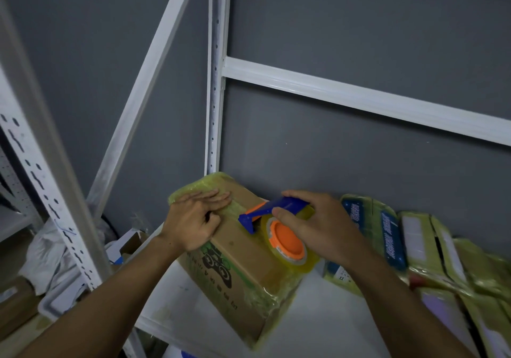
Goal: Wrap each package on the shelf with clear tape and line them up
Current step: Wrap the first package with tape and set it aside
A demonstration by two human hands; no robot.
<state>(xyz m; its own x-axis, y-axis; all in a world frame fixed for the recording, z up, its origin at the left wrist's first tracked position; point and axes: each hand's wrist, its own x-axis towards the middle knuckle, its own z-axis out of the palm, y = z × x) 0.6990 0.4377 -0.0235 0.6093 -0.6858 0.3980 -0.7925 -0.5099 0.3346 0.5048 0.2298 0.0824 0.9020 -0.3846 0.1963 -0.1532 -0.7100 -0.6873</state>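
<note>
Fingers (217, 197), left, flat on box (246, 263) — right hand (320, 227) hides dispenser (286, 237) handle.

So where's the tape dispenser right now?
Head view, just right of centre: the tape dispenser is on top of the cardboard box, gripped by the right hand, left of the wrapped packages.

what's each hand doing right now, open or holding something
Left hand: open, fingers flat, pressing on the cardboard box.
Right hand: closed around the tape dispenser, held against the box.
</note>
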